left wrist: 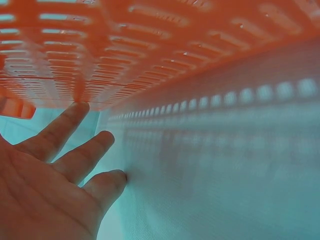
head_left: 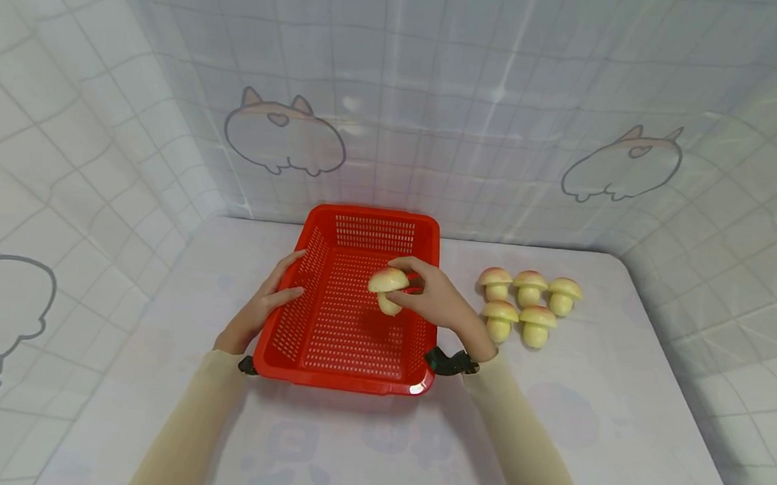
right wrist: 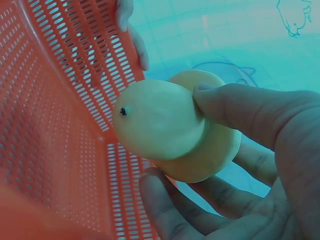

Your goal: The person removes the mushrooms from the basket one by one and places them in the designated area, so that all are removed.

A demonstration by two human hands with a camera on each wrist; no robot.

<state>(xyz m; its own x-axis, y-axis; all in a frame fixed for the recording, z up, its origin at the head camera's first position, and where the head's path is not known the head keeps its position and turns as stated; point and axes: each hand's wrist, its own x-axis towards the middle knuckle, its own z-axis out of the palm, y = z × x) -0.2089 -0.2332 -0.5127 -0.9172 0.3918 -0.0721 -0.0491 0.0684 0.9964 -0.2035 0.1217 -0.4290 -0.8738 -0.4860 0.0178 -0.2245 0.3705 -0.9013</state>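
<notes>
A toy mushroom (head_left: 388,281) with a reddish-yellow cap and pale stem is pinched in my right hand (head_left: 433,296), over the inside of the red plastic basket (head_left: 343,381). In the right wrist view, the thumb presses one side of the mushroom (right wrist: 160,120), its rounded stem end toward the camera, and fingers support it from below. My left hand (head_left: 260,310) rests at the basket's left rim, two fingertips lying over it. Seen from the left wrist, other fingers of the left hand (left wrist: 55,185) extend straight along the slotted outer wall.
Several more toy mushrooms (head_left: 530,288) stand in two rows on the white tabletop (head_left: 592,403), right of the basket. A grid-patterned curtain (head_left: 422,126) with animal drawings hangs behind the table and along both sides.
</notes>
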